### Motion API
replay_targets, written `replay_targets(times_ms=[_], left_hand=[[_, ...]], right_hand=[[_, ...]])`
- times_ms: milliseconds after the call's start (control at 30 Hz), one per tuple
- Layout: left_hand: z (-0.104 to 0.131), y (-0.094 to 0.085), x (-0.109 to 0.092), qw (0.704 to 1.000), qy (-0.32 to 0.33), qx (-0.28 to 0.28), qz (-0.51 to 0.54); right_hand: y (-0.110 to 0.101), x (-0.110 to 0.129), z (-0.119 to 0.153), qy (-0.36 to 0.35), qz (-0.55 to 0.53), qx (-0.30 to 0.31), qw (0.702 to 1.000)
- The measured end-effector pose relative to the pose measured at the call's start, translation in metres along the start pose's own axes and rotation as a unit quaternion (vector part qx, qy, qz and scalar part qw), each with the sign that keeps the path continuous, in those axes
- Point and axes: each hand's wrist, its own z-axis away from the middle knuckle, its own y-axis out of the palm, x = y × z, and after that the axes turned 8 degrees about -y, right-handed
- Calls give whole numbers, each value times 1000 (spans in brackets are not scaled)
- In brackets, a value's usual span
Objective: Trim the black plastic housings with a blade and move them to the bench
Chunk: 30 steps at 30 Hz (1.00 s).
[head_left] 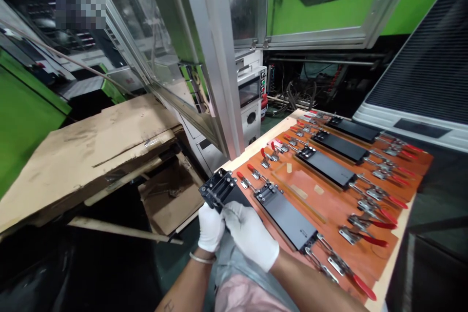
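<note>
Near the centre is a black part (220,187) with ribs and small metal fittings, held above the near left corner of the orange board. My left hand (210,228), in a white glove, grips it from below. My right hand (250,236), also gloved, has its fingers pinched at the part's near edge; whatever lies between the fingertips is too small to name. A dark flat section of the part reaches behind my right hand. On the orange board (307,192), several black panels lie in fixtures, the closest panel (290,217) just right of my right hand.
Red-handled toggle clamps (369,239) line both sides of the board. Cardboard (91,141) covers a bench at left. A metal-framed door (219,58) stands ahead, and a ribbed machine cover (427,68) is at right.
</note>
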Motion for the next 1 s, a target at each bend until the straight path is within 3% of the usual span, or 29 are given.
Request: replay_targets(times_ms=[100,200,333,467,567,633,733,833,900,1000], left_hand=[[-4,1,4,1000,4,0,-19],[-7,3,4,999,18,-9,-32],[-9,4,-3,997,45,-20,-61],[-12,5,-3,994,57,-24,-94],[-20,8,2,995,30,2,-92],[-27,5,1,997,-4,17,-75],[-26,-20,-12,997,-7,27,-70],[-5,-62,-28,997,-6,25,-79],[12,-88,-29,992,-52,33,-111],[19,-110,-15,992,-28,48,-117]], right_hand=[[0,-2,3,9,20,-36,999],[0,-2,5,10,18,-5,1000],[-1,0,7,28,10,-63,998],[1,-1,9,34,-16,-27,999],[6,-5,8,39,-37,-62,997],[7,-4,6,21,-51,-51,997],[-3,10,-2,-12,-74,-18,997],[-28,28,-7,-48,-72,20,996],[-46,36,-2,-68,-59,47,995],[-63,31,17,-34,-60,-2,998]])
